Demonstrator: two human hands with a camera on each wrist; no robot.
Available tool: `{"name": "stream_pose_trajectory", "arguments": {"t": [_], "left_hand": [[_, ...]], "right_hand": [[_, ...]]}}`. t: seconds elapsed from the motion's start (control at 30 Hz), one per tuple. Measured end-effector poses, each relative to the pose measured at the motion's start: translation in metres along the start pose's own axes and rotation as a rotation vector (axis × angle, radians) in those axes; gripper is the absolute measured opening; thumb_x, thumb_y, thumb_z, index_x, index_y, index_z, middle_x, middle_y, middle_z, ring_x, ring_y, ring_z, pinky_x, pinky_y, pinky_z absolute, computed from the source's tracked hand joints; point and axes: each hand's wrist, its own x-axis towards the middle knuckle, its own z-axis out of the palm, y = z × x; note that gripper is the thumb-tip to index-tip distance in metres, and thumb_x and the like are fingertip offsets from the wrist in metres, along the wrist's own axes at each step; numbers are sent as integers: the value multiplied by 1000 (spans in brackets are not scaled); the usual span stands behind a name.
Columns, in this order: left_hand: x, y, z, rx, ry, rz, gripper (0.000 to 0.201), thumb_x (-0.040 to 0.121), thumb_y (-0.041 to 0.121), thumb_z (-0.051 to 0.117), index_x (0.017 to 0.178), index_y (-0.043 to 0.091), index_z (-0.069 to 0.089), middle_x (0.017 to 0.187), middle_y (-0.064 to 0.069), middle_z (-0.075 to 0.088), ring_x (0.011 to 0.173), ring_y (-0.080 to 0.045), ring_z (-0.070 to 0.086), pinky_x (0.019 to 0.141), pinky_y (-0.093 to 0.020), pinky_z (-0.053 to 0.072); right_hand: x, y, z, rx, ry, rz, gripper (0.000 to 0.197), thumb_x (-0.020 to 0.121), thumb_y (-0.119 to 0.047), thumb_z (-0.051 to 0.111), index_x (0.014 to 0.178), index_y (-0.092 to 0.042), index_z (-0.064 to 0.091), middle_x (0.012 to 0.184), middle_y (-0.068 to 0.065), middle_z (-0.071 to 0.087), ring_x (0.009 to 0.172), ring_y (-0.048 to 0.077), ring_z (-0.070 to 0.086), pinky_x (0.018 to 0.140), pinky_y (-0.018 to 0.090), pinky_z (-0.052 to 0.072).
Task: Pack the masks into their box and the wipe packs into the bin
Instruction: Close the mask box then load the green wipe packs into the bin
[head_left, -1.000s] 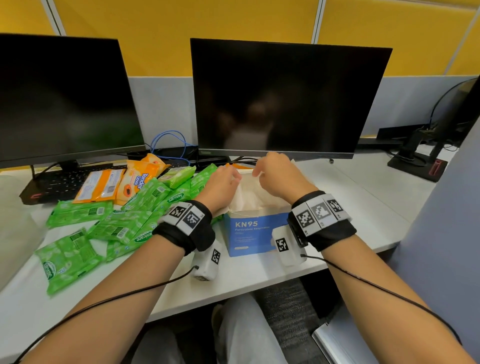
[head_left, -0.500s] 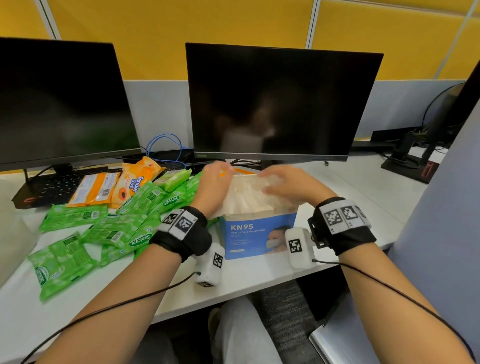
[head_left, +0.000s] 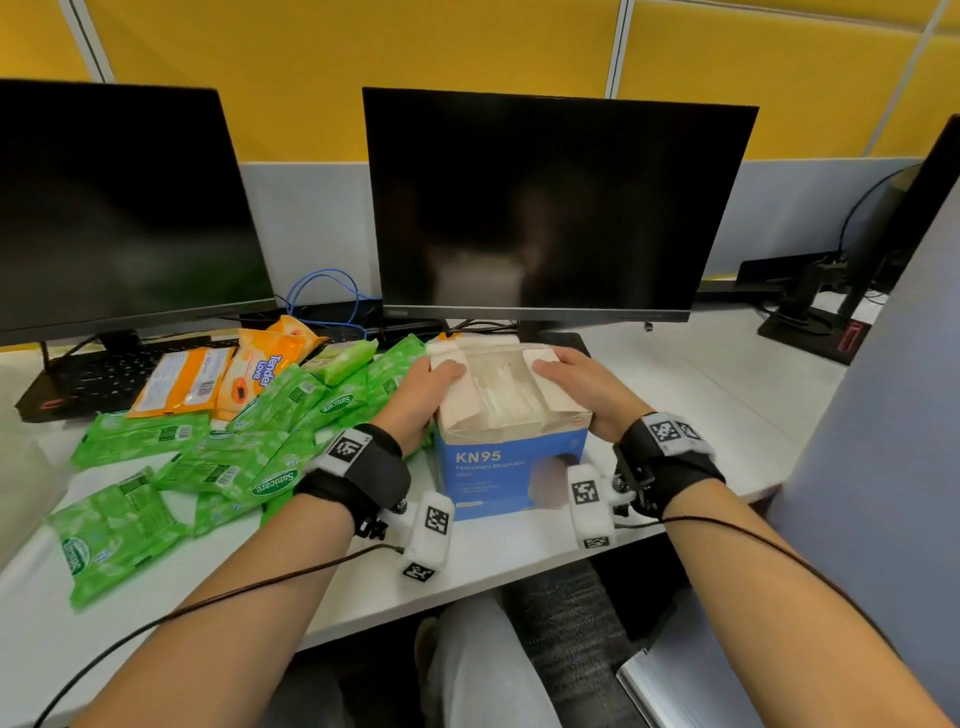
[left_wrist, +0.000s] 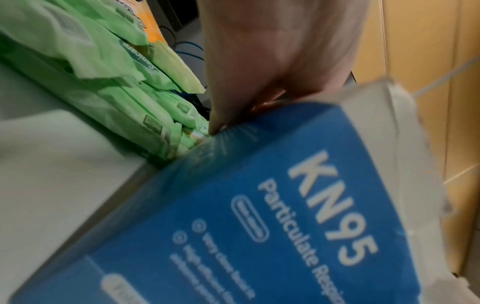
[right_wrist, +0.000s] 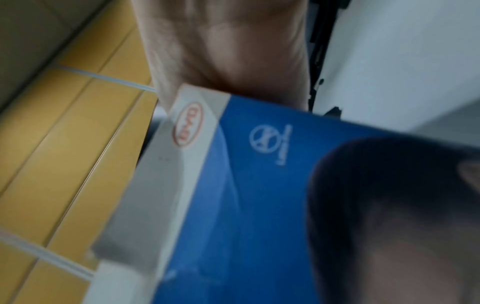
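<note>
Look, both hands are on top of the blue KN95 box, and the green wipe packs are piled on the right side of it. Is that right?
Almost. The green wipe packs are piled on the left side of the KN95 box, not the right, as the head view shows. The rest holds: the left hand and the right hand both rest on top of the box, pressing its flaps.

bare forearms; black wrist straps (head_left: 363, 475) with white square-code tags; white camera pods; dark cables

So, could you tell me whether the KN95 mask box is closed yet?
Not yet: the KN95 mask box is partly open. The left hand and right hand press its side flaps inward, with clear-wrapped masks showing between them.
</note>
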Motion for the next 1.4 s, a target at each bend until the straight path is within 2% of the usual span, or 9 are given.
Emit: {"name": "stream_pose_trajectory", "arguments": {"t": [0.13,0.2,0.33,0.47,0.63,0.87,1.03,1.2,1.4], "left_hand": [[3,-2,3,48,62,22,43,97,7,43,138,12,34,127,-12,55,110,-29,57,92,-43,49],[1,-3,2,-5,56,81,46,97,2,40,139,18,28,123,-9,54,107,-27,57,85,-40,51],[-6,-5,3,-99,-26,236,17,101,7,36,99,21,47,107,-16,55,90,-24,58,62,-24,52],[-6,-3,0,-133,49,202,30,94,5,41,78,21,61,112,-15,63,104,-32,60,77,-34,49],[-23,1,-17,163,91,664,38,91,25,35,94,8,69,123,-4,61,118,-6,51,96,-12,35],[-41,-9,-12,773,-68,975,34,84,41,54,105,17,68,118,3,63,122,-8,49,112,-20,22],[-40,-11,-14,825,-68,985,30,88,37,55,110,20,67,120,5,63,124,-11,50,110,-39,36],[-42,-7,-13,824,-105,937,32,91,33,53,118,22,66,122,7,64,124,-8,50,108,-30,38],[-42,-2,-9,845,-134,852,34,94,31,46,119,22,67,123,9,64,124,-3,49,108,-26,35]], "right_hand": [[4,1,0,181,-15,17,39,95,-13,54,130,-26,45,118,7,63,100,27,64,79,41,55],[3,2,-1,183,-2,-12,42,93,-11,57,130,-27,44,119,11,61,97,29,65,75,41,56],[-2,6,4,218,63,-151,10,93,-15,54,100,-21,57,101,10,64,80,22,63,62,28,55],[-16,5,-2,122,132,-255,20,93,-5,53,98,-22,64,101,3,68,90,19,64,65,23,53],[-50,-6,-17,39,177,-426,39,73,-9,41,99,-26,65,118,-7,61,118,10,52,85,24,48],[-76,-8,-6,-503,265,-617,16,86,-4,61,97,-15,65,98,-11,45,84,-5,45,67,1,41],[-87,1,3,-753,255,-756,15,82,-22,52,85,-20,66,83,-9,63,78,8,50,69,18,42],[-96,8,18,-1159,368,-807,19,83,-23,55,96,-22,68,91,-5,69,89,16,55,74,30,44],[-96,18,29,-989,362,-614,22,87,-27,57,109,-25,57,110,-8,62,110,14,47,93,30,34]]}}
